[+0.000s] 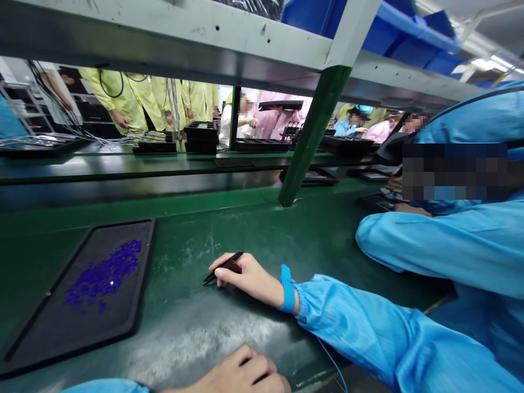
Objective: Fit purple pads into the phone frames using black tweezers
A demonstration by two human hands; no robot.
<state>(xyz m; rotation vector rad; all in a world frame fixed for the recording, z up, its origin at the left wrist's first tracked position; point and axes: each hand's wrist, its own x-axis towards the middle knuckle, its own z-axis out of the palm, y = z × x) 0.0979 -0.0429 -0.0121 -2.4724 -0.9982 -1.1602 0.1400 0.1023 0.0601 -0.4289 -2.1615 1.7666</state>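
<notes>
My right hand [249, 278] is over the green tabletop, its fingers closed round black tweezers [234, 260]. The tips of the tweezers point left and down, close to the tabletop. A blue band circles this wrist, and a thin blue cord hangs below the sleeve. At the bottom edge, my left hand [241, 371] shows knuckles up with curled fingers; the inside of the hand is hidden. To the left lies a shallow black tray [102, 333], with many small purple-blue pieces [108, 275] spread over its middle. Neither hand touches the tray.
A green post [311, 142] rises from the bench to a grey shelf [164, 38] with blue bins [397, 33]. At my right sits a co-worker in blue [434, 234], arm on the bench. Beyond are black trays [202, 136] and people in yellow, pink and white.
</notes>
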